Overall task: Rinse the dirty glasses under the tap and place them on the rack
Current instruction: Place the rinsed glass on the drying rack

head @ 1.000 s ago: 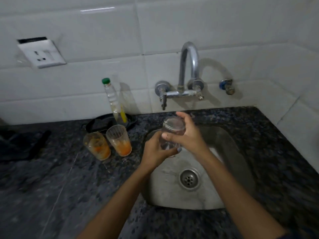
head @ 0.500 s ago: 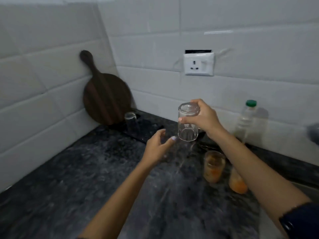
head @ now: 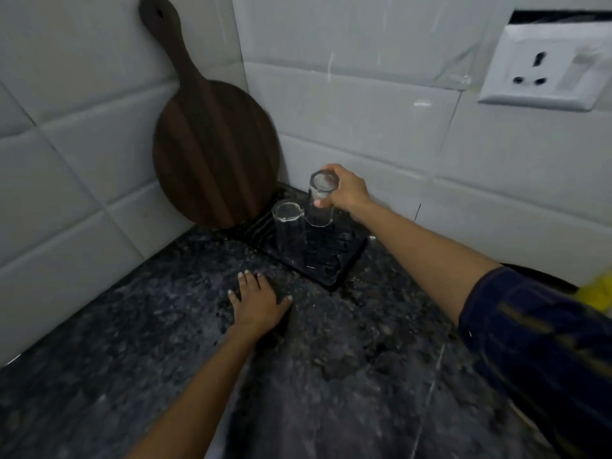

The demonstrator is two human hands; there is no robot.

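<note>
In a tiled corner, a dark speckled table [head: 331, 376] carries a black rack [head: 334, 256] where the right hand [head: 347, 190] grips an upright, upside-down glass [head: 319, 203] beside another inverted glass [head: 289, 230], while the left hand [head: 256, 304] rests flat, fingers spread, on the table.

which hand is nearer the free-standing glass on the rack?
Right. The right hand grips another glass just beside the free-standing glass. The left hand lies flat on the counter, in front of the rack.

Dim, flat indoor light, soft motion blur, wide-angle bending toward the edges.
</note>
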